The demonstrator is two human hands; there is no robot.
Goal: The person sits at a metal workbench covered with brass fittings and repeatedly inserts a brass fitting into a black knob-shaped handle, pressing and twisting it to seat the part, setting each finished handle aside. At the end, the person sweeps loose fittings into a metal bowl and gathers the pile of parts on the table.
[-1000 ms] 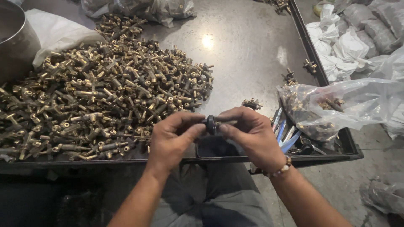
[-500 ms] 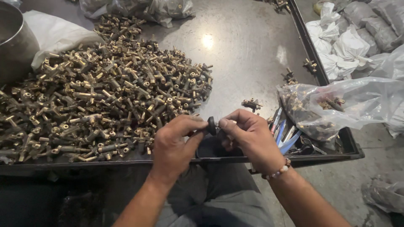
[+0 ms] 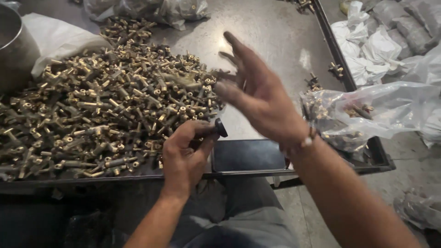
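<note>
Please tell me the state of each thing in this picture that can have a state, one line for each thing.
left hand: closed on the small black-capped part, near the tray edge
right hand: open, fingers spread, raised above the tray, blurred
brass fittings: heaped loose on the metal tray
clear plastic bag: open, lying on its side, brass parts inside
metal pot: upright, contents not visible

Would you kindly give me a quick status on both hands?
Left hand pinching small black-capped part. Right hand open, raised over brass fittings pile. Nothing between them.
</note>
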